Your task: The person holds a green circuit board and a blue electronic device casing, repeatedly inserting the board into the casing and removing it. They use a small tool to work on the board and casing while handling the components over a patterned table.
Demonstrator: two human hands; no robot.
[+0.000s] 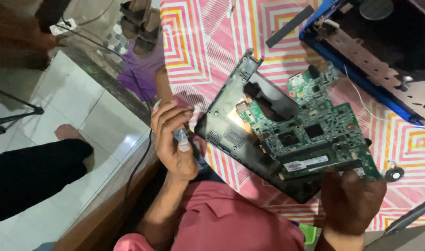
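A black laptop base (228,118) lies tilted on a pink patterned cloth (208,42), with a green circuit board (314,125) resting on it. My right hand (352,200) grips the near corner of the board and base. My left hand (173,137) is closed around a small clear-handled tool (182,139) just left of the base's edge. A pink shirt fills the bottom middle.
A blue-edged opened laptop part (361,51) sits at the upper right, a dark flat strip (289,25) beside it. A small round fan (394,174) lies at the right. Sandals (140,23), a cable (101,44) and a person's dark-trousered leg (31,172) are on the tiled floor left.
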